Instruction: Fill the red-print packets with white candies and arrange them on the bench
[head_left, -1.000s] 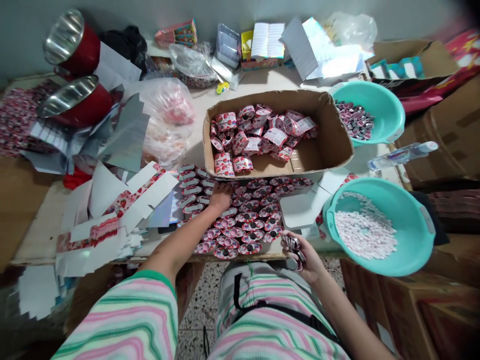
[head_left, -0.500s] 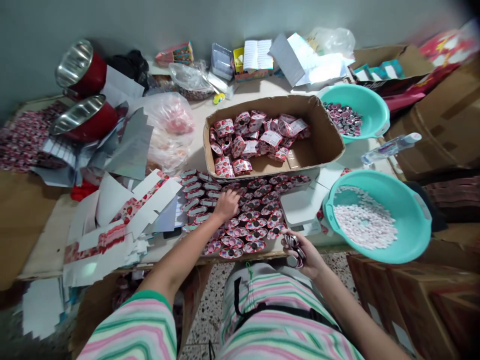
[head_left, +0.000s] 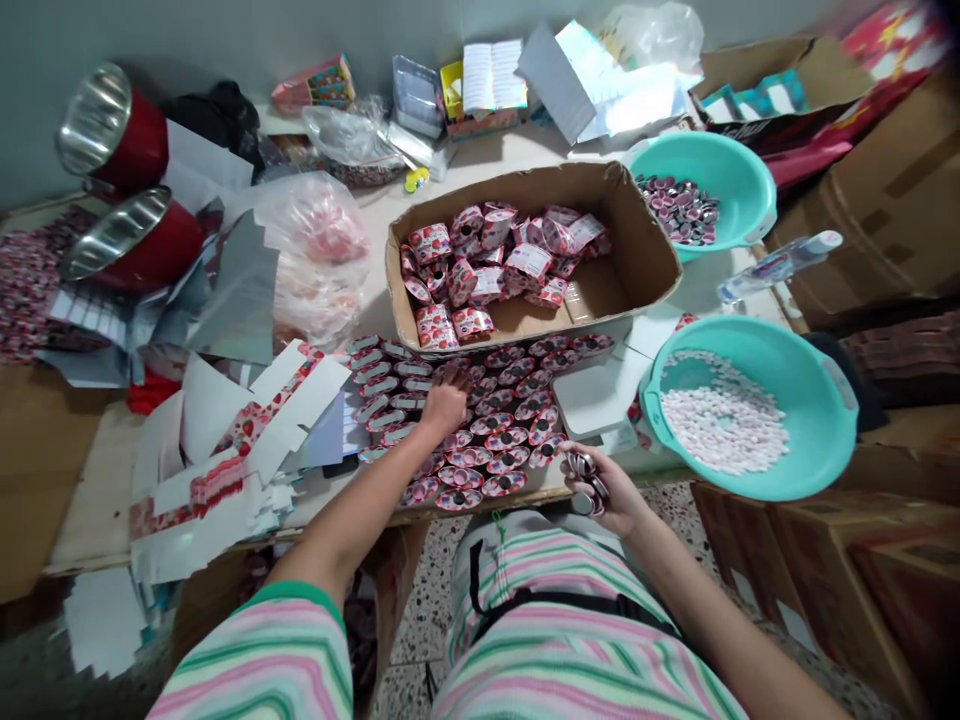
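several small round silvery discs (head_left: pixel 583 466) gripped in my r hand (head_left: pixel 613 502); l hand (head_left: pixel 445 408) among rowed pink-printed oval packs (head_left: pixel 507 437), grip hidden, can't tell. prob. placing discs; next needs careful fingertip aim.

Oval printed packs (head_left: pixel 498 424) in rows; shiny discs (head_left: pixel 582 465), perhaps lids, bunched nearby.

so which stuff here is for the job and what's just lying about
Likely part of the job:
oval packs in rows, under the left hand
shiny round pieces in the right hand
far teal basin with similar pieces

Probably lying about:
red bowls
clear bottle
open notebook
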